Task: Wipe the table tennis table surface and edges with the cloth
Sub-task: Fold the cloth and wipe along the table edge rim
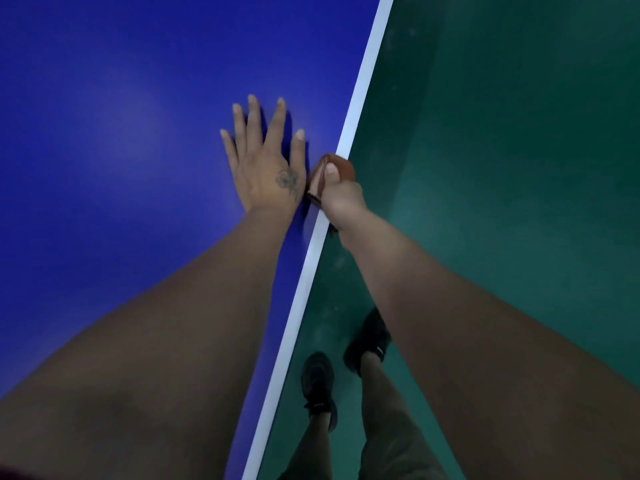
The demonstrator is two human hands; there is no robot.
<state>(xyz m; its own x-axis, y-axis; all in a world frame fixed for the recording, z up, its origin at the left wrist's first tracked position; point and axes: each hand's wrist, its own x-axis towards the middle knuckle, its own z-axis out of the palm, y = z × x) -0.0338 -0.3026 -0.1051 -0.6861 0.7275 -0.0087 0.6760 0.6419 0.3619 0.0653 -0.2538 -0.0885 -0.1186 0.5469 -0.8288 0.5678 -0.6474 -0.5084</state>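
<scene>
Looking down through the head cam: nearest to me are two bare forearms reaching out, and below them on the dull green floor (519,168) a pair of black sneakers (318,386) with olive trouser legs, standing just beside the desk.

The desk is the flat blue table tennis table (121,116), with its white painted edge line (304,289) running diagonally up the picture from bottom centre to the top right.

Further out, the right hand (341,199) sits right at that edge, about midway up the frame. Its fingers are curled around a bunched-up reddish-brown cloth (332,168), thumb pressed on top of it, so it has a firm hold of the cloth. The cloth sits on the white line and wraps over the rim of the desk; a bit of it pokes out on the blue side too. I can't see the rest of the fingers, they're under the edge.

Just beside it, the left hand (266,161) lies flat on the blue surface, palm down, fingers straight and spread, holding nothing. There's a small flower tattoo on the back of it. The two hands are nearly touching at the cloth.
</scene>
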